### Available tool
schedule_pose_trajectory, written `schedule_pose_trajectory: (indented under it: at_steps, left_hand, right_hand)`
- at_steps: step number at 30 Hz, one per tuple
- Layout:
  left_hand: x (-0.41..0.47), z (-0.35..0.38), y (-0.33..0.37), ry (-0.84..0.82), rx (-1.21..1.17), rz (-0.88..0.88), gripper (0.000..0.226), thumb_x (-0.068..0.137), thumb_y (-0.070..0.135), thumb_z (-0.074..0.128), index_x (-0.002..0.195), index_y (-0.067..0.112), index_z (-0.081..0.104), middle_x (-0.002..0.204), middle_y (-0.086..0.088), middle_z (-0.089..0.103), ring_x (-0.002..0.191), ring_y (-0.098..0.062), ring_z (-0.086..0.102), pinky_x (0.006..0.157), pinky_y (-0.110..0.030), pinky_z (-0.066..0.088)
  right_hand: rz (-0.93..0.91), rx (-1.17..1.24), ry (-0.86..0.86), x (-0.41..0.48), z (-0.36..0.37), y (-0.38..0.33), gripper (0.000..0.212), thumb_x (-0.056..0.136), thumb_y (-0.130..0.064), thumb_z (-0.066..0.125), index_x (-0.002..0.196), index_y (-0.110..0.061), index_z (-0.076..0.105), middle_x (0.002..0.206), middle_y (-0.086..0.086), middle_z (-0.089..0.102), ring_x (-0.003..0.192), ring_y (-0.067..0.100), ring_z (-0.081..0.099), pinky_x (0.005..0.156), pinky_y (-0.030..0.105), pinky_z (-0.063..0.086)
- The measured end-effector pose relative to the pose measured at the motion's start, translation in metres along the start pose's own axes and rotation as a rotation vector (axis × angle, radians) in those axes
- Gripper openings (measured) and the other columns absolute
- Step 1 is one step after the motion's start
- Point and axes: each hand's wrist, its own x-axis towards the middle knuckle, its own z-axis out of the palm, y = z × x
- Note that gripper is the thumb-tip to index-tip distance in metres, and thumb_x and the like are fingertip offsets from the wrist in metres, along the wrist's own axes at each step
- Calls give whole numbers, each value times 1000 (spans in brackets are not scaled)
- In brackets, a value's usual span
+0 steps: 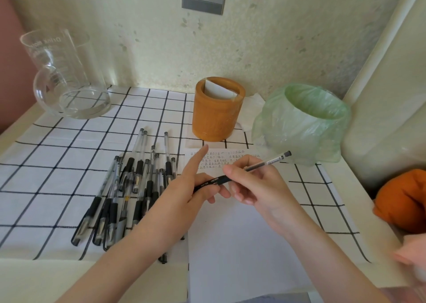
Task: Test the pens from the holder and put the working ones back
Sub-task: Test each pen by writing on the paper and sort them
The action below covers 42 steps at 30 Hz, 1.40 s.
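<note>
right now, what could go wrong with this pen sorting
The left forearm passes over the pile of pens; a sweep could roll some off the table edge.
The pen, gripped by left hand and right hand, resembles those in the pile and could get mixed back in.
The holder stands beside the green-bagged bin; a working pen could land in the wrong one.

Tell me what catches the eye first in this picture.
At the centre the left hand and right hand grip one pen above a paper with rows of written marks. Left of them a pile of pens lies on the checked cloth, and the orange holder stands behind.
</note>
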Motion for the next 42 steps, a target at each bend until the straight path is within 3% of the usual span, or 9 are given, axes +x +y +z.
schedule_pose_trajectory:
  at_steps: [4, 7, 16, 23, 25, 28, 32, 37, 42]
  left_hand:
    - [-1, -7, 0, 104, 21, -53, 5, 88, 27, 58, 90, 25, 63, 61, 13, 66, 44, -5, 49, 49, -11, 38]
    - [-1, -9, -3, 110, 113, -2, 19, 88, 29, 58, 72, 20, 63, 52, 12, 56, 40, -5, 41, 45, -11, 33]
    - [-3, -9, -3, 126, 255, 90, 22, 89, 31, 54, 72, 17, 59, 44, 8, 41, 42, -6, 43, 45, -12, 30]
    - [-3, -12, 6, 175, 527, -30, 63, 67, 76, 15, 75, 22, 47, 56, 4, 56, 51, -8, 51, 49, -25, 40]
    - [-2, -15, 2, 209, 699, -97, 60, 73, 74, 12, 79, 25, 45, 61, 7, 57, 58, -7, 54, 52, -22, 41]
    - [-4, -18, -4, 195, 899, -171, 42, 88, 62, 29, 84, 23, 42, 71, 8, 56, 65, -11, 57, 54, -23, 41]
    - [-9, -19, -9, 139, 1052, -258, 47, 83, 68, 37, 87, 21, 39, 77, 8, 56, 67, -11, 57, 55, -22, 41]
    - [-9, -19, -11, 126, 1046, -282, 45, 83, 67, 40, 81, 23, 43, 80, 9, 53, 70, -9, 51, 56, -21, 37]
    - [-8, -14, -8, 146, 988, -305, 29, 90, 45, 40, 75, 21, 47, 72, 8, 50, 62, -9, 46, 49, -20, 30]
  right_hand:
    - [-41, 21, 4, 1, -1, -1, 12, 69, -23, 71, 64, -17, 63, 54, 7, 56, 43, 14, 43, 39, 17, 29]
    - [-50, 27, 24, 1, -1, 0, 12, 68, -22, 71, 65, -15, 62, 52, 5, 55, 42, 12, 42, 38, 17, 29]
    - [28, 82, -9, 2, 2, 5, 10, 69, -19, 70, 64, -15, 62, 51, 4, 55, 42, 11, 43, 39, 16, 30]
    - [129, 228, 88, 16, 19, 13, 26, 84, -31, 60, 75, -7, 62, 63, 8, 65, 54, 15, 57, 50, 21, 44]
    - [162, 249, 142, 27, 17, 10, 26, 91, -27, 57, 83, -2, 63, 64, 10, 68, 53, 14, 61, 48, 20, 49]
    - [277, 385, 167, 46, 18, 2, 27, 95, -20, 54, 100, 6, 56, 63, 15, 69, 54, 18, 68, 51, 25, 56]
    - [361, 416, 69, 67, 20, -13, 34, 99, -16, 46, 125, 4, 40, 87, 31, 67, 75, 33, 71, 63, 38, 61]
    - [361, 274, 20, 63, 11, -17, 32, 100, -13, 44, 121, 11, 46, 90, 27, 69, 74, 30, 72, 62, 34, 61]
    - [294, 89, -40, 30, 7, -2, 28, 99, -12, 45, 111, 9, 59, 91, 22, 72, 74, 24, 72, 57, 26, 56]
